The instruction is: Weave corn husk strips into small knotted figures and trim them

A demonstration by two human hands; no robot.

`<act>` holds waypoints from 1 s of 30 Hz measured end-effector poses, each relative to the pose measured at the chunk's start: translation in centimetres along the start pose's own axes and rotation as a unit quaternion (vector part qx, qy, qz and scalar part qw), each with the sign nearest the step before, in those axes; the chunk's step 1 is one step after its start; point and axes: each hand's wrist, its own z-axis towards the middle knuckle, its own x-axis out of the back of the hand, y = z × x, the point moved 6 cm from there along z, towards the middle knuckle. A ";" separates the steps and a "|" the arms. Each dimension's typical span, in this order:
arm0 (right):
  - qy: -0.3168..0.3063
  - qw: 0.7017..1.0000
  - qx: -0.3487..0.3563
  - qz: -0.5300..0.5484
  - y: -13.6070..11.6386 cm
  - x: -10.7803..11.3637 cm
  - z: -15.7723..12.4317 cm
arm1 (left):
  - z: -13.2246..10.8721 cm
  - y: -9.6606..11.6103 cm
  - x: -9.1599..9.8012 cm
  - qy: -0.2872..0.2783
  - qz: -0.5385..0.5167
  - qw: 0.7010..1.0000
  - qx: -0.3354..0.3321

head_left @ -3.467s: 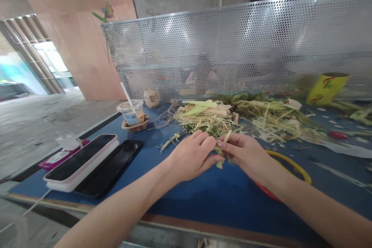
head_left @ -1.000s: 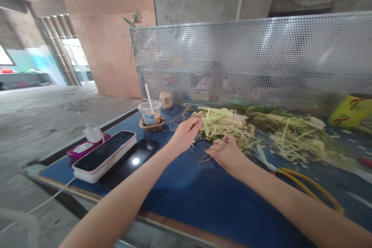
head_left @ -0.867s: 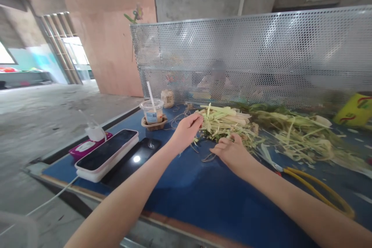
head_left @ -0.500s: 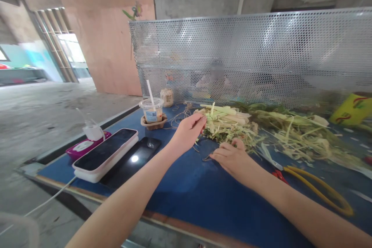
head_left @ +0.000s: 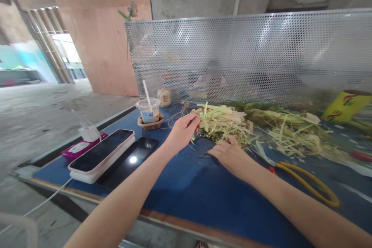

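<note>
My left hand [head_left: 183, 131] is closed in a pinch at the left end of a pile of pale green and yellow strips and stalks [head_left: 225, 115]. What lies between its fingertips is too small to make out. My right hand [head_left: 229, 155] rests low at the pile's front edge, fingers curled, over darker crumpled plant bits [head_left: 214, 135]. Anything inside its grasp is hidden. A thin dark strand [head_left: 204, 155] lies by its fingertips. To the right of my right hand are scissors with yellow handles [head_left: 315, 182], their blades pointing at the pile.
Left on the blue table [head_left: 186, 201] are a pink-edged phone [head_left: 103, 151], a black phone [head_left: 130, 162], a power strip [head_left: 83, 149] and a drink cup [head_left: 148, 111]. Loose husk strips [head_left: 296, 133] and a yellow roll [head_left: 344, 106] lie right. A perforated metal screen [head_left: 238, 54] stands behind.
The view has turned slightly right, so everything sits a little further left. Both hands keep nearly the same pose, with small finger shifts only.
</note>
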 end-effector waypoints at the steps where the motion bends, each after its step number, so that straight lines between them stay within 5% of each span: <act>1: 0.008 1.000 -0.011 0.028 0.1 0.2 0.1 | 0.0 -0.1 0.0 0.000 -0.003 1.000 0.002; 6: 0.072 0.983 -0.094 0.140 2.7 2.3 -0.5 | 0.3 -0.3 0.0 0.017 -0.075 0.997 0.028; 11: 0.125 0.855 -0.193 0.464 5.7 3.2 -1.9 | 0.4 -0.7 -0.2 0.030 -0.173 0.982 0.069; 15: 0.134 0.821 -0.197 0.519 5.2 3.4 -1.8 | 0.3 -1.1 -0.5 0.029 -0.138 0.988 0.066; 20: 0.159 0.843 -0.192 0.477 3.3 5.0 -2.0 | -0.2 0.2 -0.8 0.017 0.049 0.998 -0.021; 26: 0.166 0.842 -0.172 0.483 2.5 5.6 -2.2 | -1.0 1.4 -2.7 -0.038 0.203 0.976 -0.077; 30: 0.142 0.843 -0.176 0.489 2.9 5.3 -2.1 | -1.0 1.8 -2.5 -0.013 0.276 0.949 -0.154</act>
